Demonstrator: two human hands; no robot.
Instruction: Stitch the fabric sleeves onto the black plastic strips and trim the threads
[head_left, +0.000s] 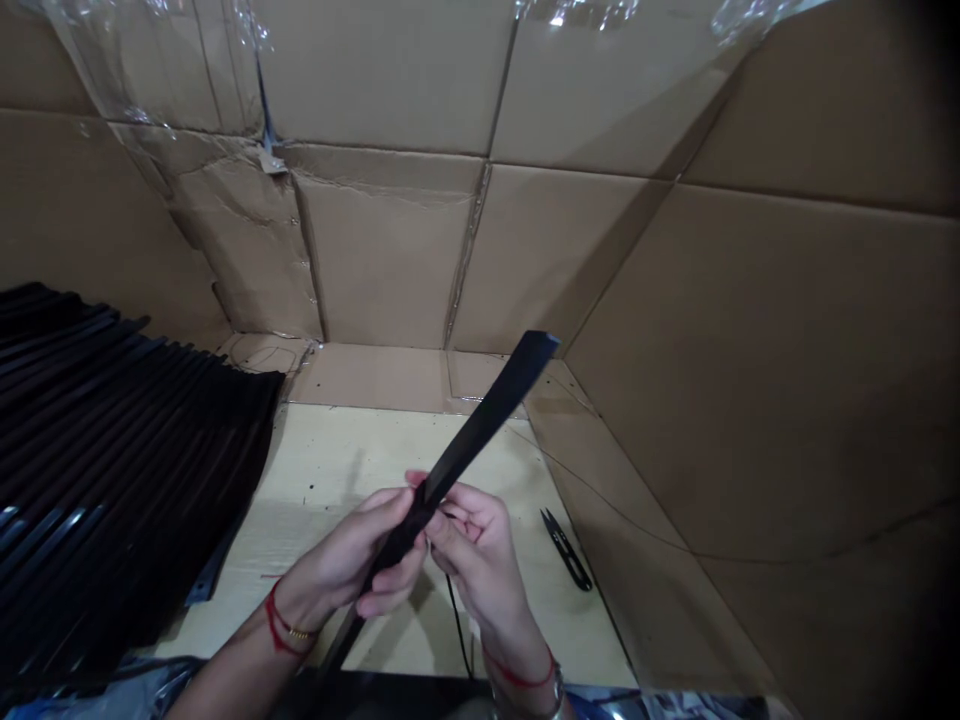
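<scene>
A long flat black strip (491,405) slants up and away above the table, its wider end toward the back. My left hand (352,550) is closed around its lower part, thumb on top and fingers curled underneath. Beside it, my right hand (480,550) is pinched at the strip's edge, where a thin black cord (457,620) comes out between the fingers and hangs down. A dark loop or band appears around the strip between both hands, partly covered by the fingers. The fingertips of both hands nearly meet there.
A large pile of similar black strips (135,480) fills the left side. Black thread snips (566,550) lie at the right on the pale tabletop (360,440). Cardboard walls (390,250) enclose the back and sides. A loose thin thread (615,505) trails along the right.
</scene>
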